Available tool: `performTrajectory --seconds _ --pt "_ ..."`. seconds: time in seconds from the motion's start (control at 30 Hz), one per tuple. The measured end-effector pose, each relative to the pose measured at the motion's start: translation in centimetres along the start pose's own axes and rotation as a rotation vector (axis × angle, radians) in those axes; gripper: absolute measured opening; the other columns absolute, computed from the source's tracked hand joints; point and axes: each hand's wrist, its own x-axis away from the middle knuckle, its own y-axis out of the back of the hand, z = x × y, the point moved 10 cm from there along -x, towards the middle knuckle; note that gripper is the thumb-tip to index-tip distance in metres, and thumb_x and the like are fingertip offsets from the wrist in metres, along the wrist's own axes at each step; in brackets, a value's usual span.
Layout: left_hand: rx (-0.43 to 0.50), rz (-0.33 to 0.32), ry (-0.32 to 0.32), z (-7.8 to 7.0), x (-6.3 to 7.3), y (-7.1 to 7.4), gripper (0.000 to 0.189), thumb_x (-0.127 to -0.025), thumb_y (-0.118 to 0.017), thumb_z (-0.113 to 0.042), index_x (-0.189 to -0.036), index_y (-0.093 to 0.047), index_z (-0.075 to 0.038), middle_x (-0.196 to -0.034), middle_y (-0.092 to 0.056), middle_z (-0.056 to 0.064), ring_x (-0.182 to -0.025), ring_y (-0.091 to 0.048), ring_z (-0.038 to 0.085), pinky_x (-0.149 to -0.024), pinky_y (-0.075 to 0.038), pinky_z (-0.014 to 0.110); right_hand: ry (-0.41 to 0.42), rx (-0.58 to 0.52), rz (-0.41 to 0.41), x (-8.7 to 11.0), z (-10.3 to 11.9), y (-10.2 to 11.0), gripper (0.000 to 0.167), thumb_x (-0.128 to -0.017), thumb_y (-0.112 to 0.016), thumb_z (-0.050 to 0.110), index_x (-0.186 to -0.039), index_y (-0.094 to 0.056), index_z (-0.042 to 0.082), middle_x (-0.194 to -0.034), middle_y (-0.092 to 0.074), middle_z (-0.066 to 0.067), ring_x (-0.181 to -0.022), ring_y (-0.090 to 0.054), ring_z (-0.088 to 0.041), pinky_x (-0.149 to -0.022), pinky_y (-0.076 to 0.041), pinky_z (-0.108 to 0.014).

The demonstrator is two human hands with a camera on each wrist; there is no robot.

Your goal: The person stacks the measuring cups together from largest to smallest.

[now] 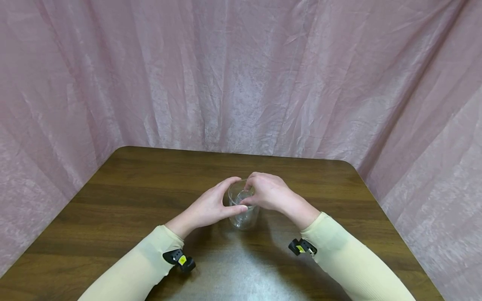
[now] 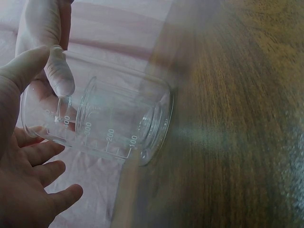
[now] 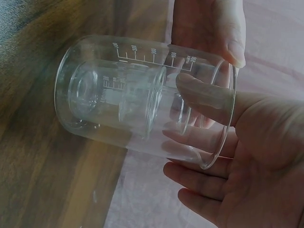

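Note:
A large clear glass beaker with white graduations stands upright on the wooden table. Inside it sits a smaller beaker, best seen in the right wrist view. My left hand holds the large beaker near its rim, thumb on the near side and index finger across the far side; its other fingers spread loosely. From above, my right hand reaches into the mouth, and its thumb and fingers pinch a still smaller glass beaker at its rim. That small beaker's lower part seems to be within the middle one; overlapping glass blurs the outlines.
The brown wooden table spreads around the beakers, its far corners rounded. Pink velvet curtains hang behind it and along both sides. A small black camera is strapped to the left wrist, another camera to the right.

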Motion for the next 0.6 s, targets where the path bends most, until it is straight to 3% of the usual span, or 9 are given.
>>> performTrajectory --seconds 0.6 --pt "0.003 0.001 -0.004 0.0 -0.02 -0.04 0.092 -0.096 -0.085 -0.056 -0.167 -0.044 -0.016 -0.17 -0.047 0.008 -0.154 -0.047 0.032 -0.12 -0.044 0.058 -0.017 0.022 0.019 -0.4 0.09 -0.11 0.032 -0.086 -0.095 0.04 -0.106 -0.086 0.016 -0.12 -0.076 0.001 -0.107 -0.073 -0.022 -0.09 -0.06 -0.042"
